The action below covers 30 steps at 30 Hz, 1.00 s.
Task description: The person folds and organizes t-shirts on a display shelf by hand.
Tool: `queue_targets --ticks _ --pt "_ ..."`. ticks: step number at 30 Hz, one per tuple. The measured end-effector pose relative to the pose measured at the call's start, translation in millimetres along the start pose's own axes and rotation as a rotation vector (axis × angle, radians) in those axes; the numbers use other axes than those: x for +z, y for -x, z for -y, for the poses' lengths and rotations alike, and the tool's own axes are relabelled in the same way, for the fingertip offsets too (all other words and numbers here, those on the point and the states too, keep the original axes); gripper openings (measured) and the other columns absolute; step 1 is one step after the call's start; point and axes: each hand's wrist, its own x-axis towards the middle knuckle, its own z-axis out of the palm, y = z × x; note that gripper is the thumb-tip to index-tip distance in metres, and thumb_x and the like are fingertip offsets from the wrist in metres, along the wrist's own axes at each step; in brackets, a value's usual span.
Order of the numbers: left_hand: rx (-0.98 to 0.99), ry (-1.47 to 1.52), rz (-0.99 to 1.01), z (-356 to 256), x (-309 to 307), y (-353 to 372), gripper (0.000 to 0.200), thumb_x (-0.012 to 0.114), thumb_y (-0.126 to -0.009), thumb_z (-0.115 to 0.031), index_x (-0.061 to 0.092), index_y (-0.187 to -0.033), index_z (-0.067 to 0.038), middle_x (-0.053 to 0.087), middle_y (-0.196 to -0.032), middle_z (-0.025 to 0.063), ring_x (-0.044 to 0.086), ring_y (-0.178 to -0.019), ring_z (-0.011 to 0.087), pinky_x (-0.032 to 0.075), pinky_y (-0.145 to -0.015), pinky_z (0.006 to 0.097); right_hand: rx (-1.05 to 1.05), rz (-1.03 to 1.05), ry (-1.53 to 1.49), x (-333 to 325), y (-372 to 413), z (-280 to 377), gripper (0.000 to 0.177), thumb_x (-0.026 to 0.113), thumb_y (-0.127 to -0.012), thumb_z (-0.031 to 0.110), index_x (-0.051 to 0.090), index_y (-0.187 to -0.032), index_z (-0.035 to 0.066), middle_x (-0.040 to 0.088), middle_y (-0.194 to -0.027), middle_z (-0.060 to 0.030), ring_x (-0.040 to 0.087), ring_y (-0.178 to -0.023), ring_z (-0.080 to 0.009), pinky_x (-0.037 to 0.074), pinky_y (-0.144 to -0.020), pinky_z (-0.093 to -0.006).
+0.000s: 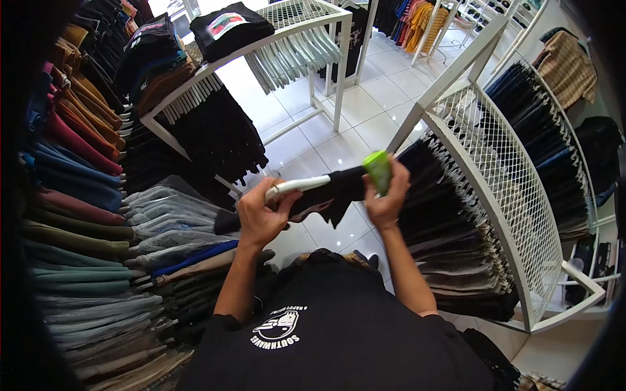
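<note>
My left hand (262,212) is closed around one end of a white hanger (304,185), its thumb and fingers pinching the bar. A black garment (344,189) covers the hanger's other end and hangs below it, with a dark reddish strip near its lower edge. In my right hand (387,199) is a small bright green object (376,167) with a flat top, gripped between thumb and fingers. I cannot tell what kind of thing it is. It is held upright at the garment's right end and overlaps the black cloth in this view.
Folded and hung clothes (78,215) crowd the left side, some in clear plastic (166,212). Ahead stands a white rack (306,111) with white hangers and folded black shirts (229,29) on top. A mesh-topped rack (515,169) of dark trousers (450,241) borders the right. White tiles (306,153) lie between.
</note>
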Motion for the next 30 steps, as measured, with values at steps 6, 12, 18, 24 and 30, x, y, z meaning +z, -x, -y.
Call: queue_targets --ticks 6,12,18,24,30 --pt "-0.184 0.159 -0.008 -16.0 4.8 -23.6 0.025 0.081 -0.091 -0.019 0.067 -0.101 -0.001 0.072 -0.088 0.0068 0.067 -0.079 0.0110 0.055 -0.070 0.0270 -0.270 0.386 -0.177 58.7 92.7 -4.1 0.069 0.079 -0.071 0.005 0.052 -0.134 -0.002 0.057 -0.128 -0.0218 0.055 -0.119 -0.0400 0.042 -0.102 -0.0479" --pt "-0.195 0.248 0.065 -12.4 1.2 -26.1 0.023 0.081 -0.092 -0.018 0.067 -0.100 -0.002 0.072 -0.089 0.0066 0.067 -0.080 0.0102 0.055 -0.071 0.0250 -0.338 -0.121 0.012 16.7 -9.8 -7.9 0.070 0.078 -0.081 0.008 0.044 -0.141 -0.006 0.052 -0.130 -0.0256 0.054 -0.120 -0.0412 0.044 -0.105 -0.0474" --pt "-0.145 0.232 -0.051 -19.0 -5.7 -32.8 0.022 0.081 -0.091 -0.014 0.066 -0.100 -0.001 0.073 -0.090 0.0075 0.068 -0.084 0.0114 0.055 -0.074 0.0264 0.161 -0.244 0.122 -9.0 -49.5 -55.1 0.064 0.071 -0.097 0.028 0.046 -0.146 -0.005 0.053 -0.130 -0.0260 0.055 -0.121 -0.0431 0.045 -0.103 -0.0481" --pt "-0.130 0.094 0.049 -35.1 -0.8 -33.2 0.023 0.083 -0.089 -0.016 0.066 -0.096 -0.002 0.073 -0.085 0.0058 0.068 -0.084 0.0094 0.054 -0.072 0.0274 -0.080 0.101 -0.214 -22.6 -44.5 54.2 0.068 0.077 -0.091 0.022 0.047 -0.146 -0.005 0.057 -0.117 -0.0234 0.057 -0.111 -0.0386 0.048 -0.097 -0.0456" --pt "-0.013 0.074 -0.051 -28.7 -5.8 -33.7 0.031 0.086 -0.083 -0.025 0.065 -0.091 -0.003 0.074 -0.077 0.0142 0.076 -0.073 0.0257 0.055 -0.065 0.0353 0.332 -0.044 0.119 -7.5 -31.6 -47.8 0.061 0.076 -0.093 0.024 0.053 -0.143 -0.002 0.057 -0.122 -0.0230 0.059 -0.111 -0.0377 0.048 -0.098 -0.0420"
